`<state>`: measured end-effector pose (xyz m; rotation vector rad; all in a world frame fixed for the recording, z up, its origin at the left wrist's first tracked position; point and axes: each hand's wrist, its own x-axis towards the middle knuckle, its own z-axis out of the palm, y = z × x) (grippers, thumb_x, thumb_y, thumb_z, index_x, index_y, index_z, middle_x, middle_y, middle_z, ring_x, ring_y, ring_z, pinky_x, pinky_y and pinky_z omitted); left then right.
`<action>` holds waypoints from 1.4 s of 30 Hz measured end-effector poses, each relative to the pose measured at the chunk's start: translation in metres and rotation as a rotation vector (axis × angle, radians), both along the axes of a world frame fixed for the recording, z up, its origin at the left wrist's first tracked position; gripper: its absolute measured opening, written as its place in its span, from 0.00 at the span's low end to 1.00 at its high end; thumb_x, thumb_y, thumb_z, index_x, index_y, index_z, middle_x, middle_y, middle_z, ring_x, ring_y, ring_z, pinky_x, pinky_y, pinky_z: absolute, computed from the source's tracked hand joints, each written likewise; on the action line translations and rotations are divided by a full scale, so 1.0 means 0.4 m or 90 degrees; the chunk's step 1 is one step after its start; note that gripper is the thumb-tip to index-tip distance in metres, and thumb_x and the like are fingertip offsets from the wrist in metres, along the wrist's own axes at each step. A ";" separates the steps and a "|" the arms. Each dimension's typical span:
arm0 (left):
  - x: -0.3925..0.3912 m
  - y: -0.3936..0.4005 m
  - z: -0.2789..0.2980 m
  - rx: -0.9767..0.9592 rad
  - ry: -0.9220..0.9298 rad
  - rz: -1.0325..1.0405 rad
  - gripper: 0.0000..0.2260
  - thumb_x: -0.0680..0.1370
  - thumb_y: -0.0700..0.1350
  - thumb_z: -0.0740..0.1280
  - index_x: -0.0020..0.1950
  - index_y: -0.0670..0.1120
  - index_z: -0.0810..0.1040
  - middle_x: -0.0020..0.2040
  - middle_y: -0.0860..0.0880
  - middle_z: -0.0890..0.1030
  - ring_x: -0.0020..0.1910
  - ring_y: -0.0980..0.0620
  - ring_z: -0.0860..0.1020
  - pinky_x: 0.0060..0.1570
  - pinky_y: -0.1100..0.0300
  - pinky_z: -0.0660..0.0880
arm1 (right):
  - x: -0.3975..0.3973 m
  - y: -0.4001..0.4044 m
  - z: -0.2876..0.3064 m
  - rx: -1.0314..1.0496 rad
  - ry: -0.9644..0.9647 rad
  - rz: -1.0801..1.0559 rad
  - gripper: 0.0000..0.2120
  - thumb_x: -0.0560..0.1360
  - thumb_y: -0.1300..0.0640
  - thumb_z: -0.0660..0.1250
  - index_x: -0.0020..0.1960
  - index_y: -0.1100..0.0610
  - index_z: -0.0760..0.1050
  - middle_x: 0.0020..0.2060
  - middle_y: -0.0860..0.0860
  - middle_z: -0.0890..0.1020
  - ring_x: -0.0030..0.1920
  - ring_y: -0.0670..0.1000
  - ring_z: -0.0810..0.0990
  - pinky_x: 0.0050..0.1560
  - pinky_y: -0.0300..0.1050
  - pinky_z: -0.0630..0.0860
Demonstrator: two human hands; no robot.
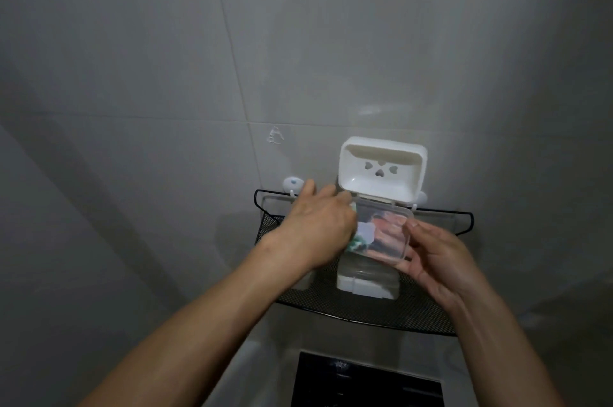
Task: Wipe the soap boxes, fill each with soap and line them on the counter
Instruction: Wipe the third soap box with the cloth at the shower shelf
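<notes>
A clear plastic soap box (389,234) is held above a black mesh shelf (365,315). My right hand (431,260) grips it from the right, thumb on its top edge and fingers underneath. My left hand (318,224) holds a pale cloth with a green patch (365,231) and presses it into the box's left side. Behind them a white soap box (381,171) stands with its lid open against the wall. Another white soap box (365,283) lies on the shelf under the clear one. No soap is visible.
The shelf is fixed to a grey tiled wall by white suction mounts (293,184). A dark rectangular object (365,380) lies below the shelf at the bottom edge of the view.
</notes>
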<state>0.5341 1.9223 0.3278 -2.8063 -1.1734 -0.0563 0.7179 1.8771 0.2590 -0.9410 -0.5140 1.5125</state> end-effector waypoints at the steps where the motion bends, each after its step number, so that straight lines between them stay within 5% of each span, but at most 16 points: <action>1: -0.008 0.008 -0.006 0.018 0.014 0.009 0.06 0.78 0.48 0.68 0.51 0.53 0.83 0.46 0.52 0.70 0.47 0.52 0.64 0.48 0.51 0.54 | 0.002 -0.003 0.001 -0.004 -0.010 0.001 0.16 0.83 0.61 0.57 0.63 0.71 0.75 0.57 0.67 0.82 0.56 0.63 0.84 0.45 0.57 0.84; 13: 0.007 0.020 -0.036 0.247 -0.046 -0.133 0.11 0.77 0.54 0.67 0.56 0.55 0.84 0.51 0.51 0.73 0.52 0.50 0.70 0.46 0.55 0.63 | -0.011 0.005 0.017 -0.029 -0.052 0.057 0.15 0.83 0.62 0.57 0.63 0.70 0.74 0.55 0.68 0.82 0.56 0.64 0.84 0.51 0.63 0.82; 22: -0.029 0.080 -0.065 0.139 -0.007 0.002 0.18 0.78 0.54 0.55 0.59 0.51 0.80 0.51 0.48 0.72 0.50 0.48 0.70 0.48 0.51 0.62 | 0.007 0.014 0.016 -0.033 -0.108 -0.003 0.13 0.83 0.64 0.56 0.60 0.69 0.75 0.54 0.66 0.84 0.54 0.62 0.85 0.48 0.62 0.83; 29: -0.051 0.091 -0.037 -0.171 -0.003 -0.021 0.16 0.73 0.42 0.70 0.60 0.52 0.79 0.54 0.50 0.80 0.54 0.49 0.78 0.53 0.51 0.78 | 0.014 0.008 0.021 -0.018 -0.100 -0.040 0.12 0.83 0.65 0.56 0.55 0.68 0.78 0.50 0.65 0.85 0.49 0.59 0.86 0.42 0.57 0.85; 32: -0.060 0.083 -0.061 -0.103 -0.036 -0.064 0.15 0.74 0.40 0.71 0.60 0.50 0.79 0.55 0.49 0.82 0.54 0.49 0.79 0.53 0.51 0.77 | 0.020 0.007 0.033 -0.019 -0.104 -0.049 0.12 0.83 0.65 0.57 0.54 0.68 0.78 0.48 0.63 0.86 0.46 0.57 0.87 0.38 0.53 0.84; 36: -0.060 0.064 -0.107 0.037 -0.111 -0.092 0.07 0.76 0.43 0.70 0.53 0.48 0.80 0.46 0.52 0.79 0.42 0.50 0.80 0.36 0.58 0.70 | 0.030 0.007 0.040 -0.028 -0.087 -0.047 0.12 0.83 0.65 0.57 0.55 0.68 0.77 0.48 0.64 0.85 0.46 0.58 0.87 0.38 0.53 0.84; 42: -0.055 0.048 -0.143 0.054 -0.187 -0.089 0.06 0.75 0.47 0.70 0.50 0.48 0.80 0.44 0.53 0.75 0.37 0.53 0.76 0.33 0.59 0.72 | 0.040 0.008 0.024 -0.036 -0.087 -0.043 0.12 0.83 0.64 0.57 0.57 0.69 0.77 0.51 0.65 0.85 0.50 0.59 0.86 0.40 0.54 0.84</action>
